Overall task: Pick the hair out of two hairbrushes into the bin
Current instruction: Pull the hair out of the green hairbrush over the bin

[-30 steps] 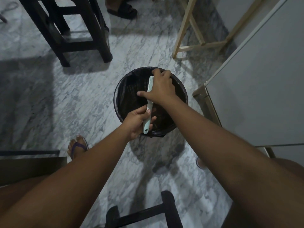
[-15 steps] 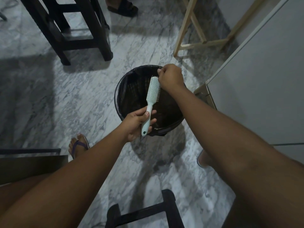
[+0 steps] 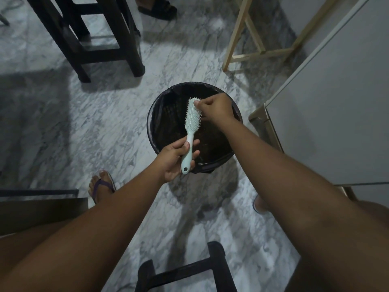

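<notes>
A pale mint hairbrush (image 3: 192, 121) is held over the round black bin (image 3: 160, 123), which has a dark liner, bristles facing up. My left hand (image 3: 174, 159) grips its handle near the bin's front rim. My right hand (image 3: 214, 107) is at the brush's far tip, fingertips pinching at the bristles there. Any hair between the fingers is too fine to make out. Only one hairbrush is in view.
The bin stands on a marble floor. A dark wooden stool (image 3: 88, 36) stands at the back left, a light wooden frame (image 3: 248, 39) at the back right, a white cabinet (image 3: 336, 106) on the right. A dark stool frame (image 3: 185, 270) is near my legs. Another person's sandalled foot (image 3: 157, 7) is at the top.
The brush has turned from edge-on to bristles up. My right hand slid from the middle of the brush to its far tip and now pinches there.
</notes>
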Demonstrator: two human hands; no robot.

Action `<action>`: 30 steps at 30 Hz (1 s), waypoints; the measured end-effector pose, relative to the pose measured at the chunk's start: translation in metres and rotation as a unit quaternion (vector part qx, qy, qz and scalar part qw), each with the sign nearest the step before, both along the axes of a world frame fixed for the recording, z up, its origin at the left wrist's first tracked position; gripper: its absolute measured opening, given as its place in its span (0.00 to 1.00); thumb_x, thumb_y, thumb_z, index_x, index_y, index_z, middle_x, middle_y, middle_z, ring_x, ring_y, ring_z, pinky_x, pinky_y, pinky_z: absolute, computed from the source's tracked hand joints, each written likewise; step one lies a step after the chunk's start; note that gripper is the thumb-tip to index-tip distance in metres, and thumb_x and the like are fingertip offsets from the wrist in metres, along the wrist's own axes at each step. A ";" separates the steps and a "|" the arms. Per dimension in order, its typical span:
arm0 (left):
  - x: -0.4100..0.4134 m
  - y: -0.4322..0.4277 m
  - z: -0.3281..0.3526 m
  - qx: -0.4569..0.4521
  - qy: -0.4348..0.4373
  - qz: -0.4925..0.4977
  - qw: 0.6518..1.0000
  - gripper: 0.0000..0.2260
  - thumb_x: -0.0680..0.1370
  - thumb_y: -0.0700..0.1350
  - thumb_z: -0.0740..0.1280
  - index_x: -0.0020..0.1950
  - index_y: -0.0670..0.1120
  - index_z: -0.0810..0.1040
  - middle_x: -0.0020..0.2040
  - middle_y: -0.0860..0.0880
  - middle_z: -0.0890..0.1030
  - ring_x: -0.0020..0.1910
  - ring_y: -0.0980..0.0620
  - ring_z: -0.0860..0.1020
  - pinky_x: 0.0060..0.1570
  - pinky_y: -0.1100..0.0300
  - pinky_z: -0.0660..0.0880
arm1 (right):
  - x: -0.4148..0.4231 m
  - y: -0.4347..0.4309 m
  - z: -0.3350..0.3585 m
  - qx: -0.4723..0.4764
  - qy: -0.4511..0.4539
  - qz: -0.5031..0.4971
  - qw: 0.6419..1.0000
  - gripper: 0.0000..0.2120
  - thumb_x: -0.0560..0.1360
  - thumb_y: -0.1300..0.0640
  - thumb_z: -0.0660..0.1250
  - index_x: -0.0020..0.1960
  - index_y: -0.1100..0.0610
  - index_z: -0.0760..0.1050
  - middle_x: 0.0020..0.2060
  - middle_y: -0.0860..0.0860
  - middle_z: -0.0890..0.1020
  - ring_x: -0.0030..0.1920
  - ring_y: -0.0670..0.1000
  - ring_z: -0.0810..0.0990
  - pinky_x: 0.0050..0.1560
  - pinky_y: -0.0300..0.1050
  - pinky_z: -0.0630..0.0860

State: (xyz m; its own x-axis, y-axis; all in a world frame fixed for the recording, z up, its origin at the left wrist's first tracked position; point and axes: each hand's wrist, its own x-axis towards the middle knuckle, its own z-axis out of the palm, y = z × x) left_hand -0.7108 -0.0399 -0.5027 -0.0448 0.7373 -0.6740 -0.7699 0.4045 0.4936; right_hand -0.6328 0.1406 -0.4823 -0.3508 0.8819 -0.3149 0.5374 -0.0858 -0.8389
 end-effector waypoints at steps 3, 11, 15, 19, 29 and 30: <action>0.003 0.001 -0.001 -0.001 0.004 0.012 1.000 0.15 0.83 0.39 0.59 0.70 0.46 0.74 0.63 0.48 0.81 0.45 0.50 0.82 0.35 0.58 0.77 | 0.001 -0.001 0.009 0.106 -0.064 0.006 0.992 0.14 0.75 0.52 0.72 0.41 0.63 0.84 0.30 0.54 0.84 0.30 0.49 0.83 0.37 0.43 0.82; -0.008 0.005 0.000 0.006 -0.016 0.055 0.998 0.16 0.84 0.41 0.58 0.72 0.45 0.72 0.61 0.50 0.82 0.43 0.52 0.82 0.35 0.58 0.77 | 0.009 -0.022 0.008 -0.136 0.066 0.013 0.988 0.21 0.78 0.50 0.68 0.60 0.67 0.74 0.49 0.59 0.82 0.43 0.52 0.84 0.37 0.50 0.85; -0.006 0.006 0.005 0.017 -0.025 0.027 0.999 0.14 0.84 0.41 0.58 0.68 0.47 0.75 0.62 0.49 0.82 0.44 0.51 0.83 0.37 0.57 0.78 | 0.012 -0.026 0.008 -0.085 0.040 0.088 0.992 0.16 0.70 0.54 0.78 0.50 0.66 0.83 0.42 0.60 0.86 0.43 0.56 0.87 0.42 0.48 0.85; -0.002 0.007 0.006 0.011 -0.009 0.014 1.000 0.15 0.84 0.42 0.58 0.70 0.46 0.73 0.63 0.49 0.81 0.47 0.51 0.83 0.38 0.57 0.79 | 0.010 -0.019 0.011 -0.040 -0.019 0.090 0.995 0.12 0.72 0.57 0.76 0.42 0.67 0.82 0.33 0.60 0.85 0.30 0.51 0.84 0.35 0.42 0.83; -0.004 0.019 0.012 0.014 -0.010 0.013 1.000 0.15 0.84 0.42 0.58 0.71 0.46 0.73 0.60 0.50 0.83 0.48 0.50 0.84 0.37 0.57 0.79 | 0.002 -0.010 0.014 0.017 0.007 -0.041 0.999 0.14 0.83 0.56 0.58 0.43 0.59 0.76 0.33 0.51 0.80 0.29 0.47 0.77 0.29 0.44 0.79; -0.003 0.019 0.012 0.008 -0.008 0.013 1.000 0.15 0.84 0.42 0.58 0.71 0.45 0.73 0.61 0.50 0.83 0.48 0.50 0.84 0.36 0.57 0.79 | 0.003 -0.009 0.016 0.022 0.027 -0.079 0.996 0.13 0.83 0.56 0.56 0.46 0.59 0.75 0.34 0.50 0.79 0.30 0.47 0.77 0.30 0.44 0.78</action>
State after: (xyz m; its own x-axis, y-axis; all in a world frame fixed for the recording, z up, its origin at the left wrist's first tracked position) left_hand -0.7142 -0.0210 -0.4910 -0.0539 0.7464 -0.6634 -0.7881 0.3762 0.4873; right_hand -0.6302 0.1316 -0.4666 -0.2227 0.9398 -0.2591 0.4738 -0.1280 -0.8713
